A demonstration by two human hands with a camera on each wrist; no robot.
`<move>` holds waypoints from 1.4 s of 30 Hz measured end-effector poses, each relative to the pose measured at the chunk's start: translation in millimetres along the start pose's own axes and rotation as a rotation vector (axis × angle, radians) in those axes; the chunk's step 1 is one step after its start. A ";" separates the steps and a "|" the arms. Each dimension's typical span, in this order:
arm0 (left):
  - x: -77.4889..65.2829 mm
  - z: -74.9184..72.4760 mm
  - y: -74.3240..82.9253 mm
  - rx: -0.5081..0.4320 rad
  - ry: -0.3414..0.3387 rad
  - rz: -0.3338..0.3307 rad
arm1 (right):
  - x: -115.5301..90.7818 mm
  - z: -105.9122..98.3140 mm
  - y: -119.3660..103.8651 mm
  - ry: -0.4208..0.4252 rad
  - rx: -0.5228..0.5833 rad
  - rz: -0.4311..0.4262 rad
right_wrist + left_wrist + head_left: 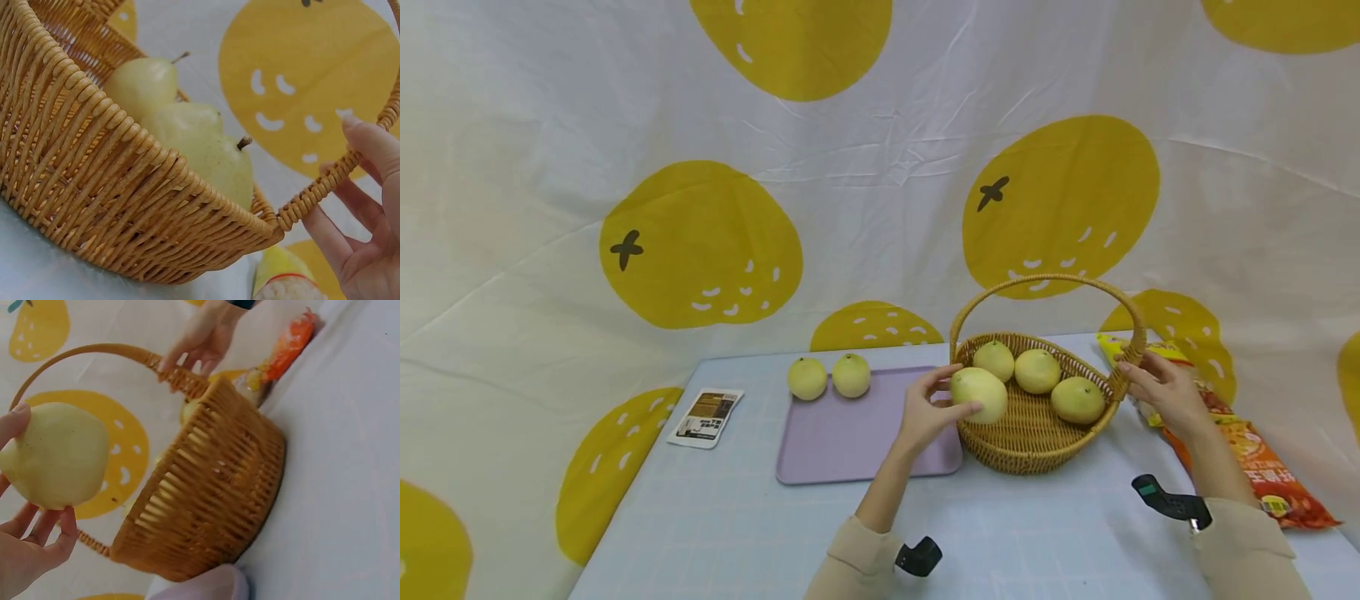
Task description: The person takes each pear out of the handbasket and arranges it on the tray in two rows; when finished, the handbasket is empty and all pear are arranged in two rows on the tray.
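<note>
a left hand (927,410) is grasping a pear (979,396), holding it up by the left edge of a wicker basket (1026,461);
the right hand (1168,393) is gripping the basket's handle (1139,332) near its right base; three pears (1037,371) are sitting inside, toward the basket's far and right edges; two other pears (807,379) are resting at the far edge of a lilac tray (857,442), toward its left corner; a packet (707,418) is lying near the left edge of the table (715,533), and snack bags (1273,471) are lying toward its right
</note>
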State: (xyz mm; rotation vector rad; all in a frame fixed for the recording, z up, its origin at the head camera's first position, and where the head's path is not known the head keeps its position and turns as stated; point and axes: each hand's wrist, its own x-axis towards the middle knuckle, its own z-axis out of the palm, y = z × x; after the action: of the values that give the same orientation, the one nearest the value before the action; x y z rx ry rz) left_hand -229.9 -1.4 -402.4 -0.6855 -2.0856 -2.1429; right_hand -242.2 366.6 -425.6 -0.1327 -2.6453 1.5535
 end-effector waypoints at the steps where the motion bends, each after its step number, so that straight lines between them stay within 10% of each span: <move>1: -1.2 -8.1 -0.7 -0.003 0.011 -0.014 | 0.0 0.0 -0.1 0.003 0.003 -0.005; 9: -2.5 -61.9 -30.7 0.013 0.225 -0.100 | -1.3 0.4 0.8 0.023 0.046 -0.047; 17: 13.6 -79.0 -52.9 0.232 0.443 -0.140 | -1.3 0.3 1.8 0.022 0.067 -0.067; 24: 32.4 -72.0 -76.7 0.496 0.448 -0.040 | -1.6 0.3 2.6 0.027 0.074 -0.071; 42: 65.9 -62.3 -99.2 0.665 0.369 -0.210 | -0.5 0.2 -1.3 0.015 0.017 -0.062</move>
State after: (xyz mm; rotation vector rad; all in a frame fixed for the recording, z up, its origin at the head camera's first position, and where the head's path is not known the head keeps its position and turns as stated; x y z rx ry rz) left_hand -340.6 -37.5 -469.6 0.0021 -2.4888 -1.3398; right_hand -241.8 365.7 -424.6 -0.0612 -2.5981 1.5489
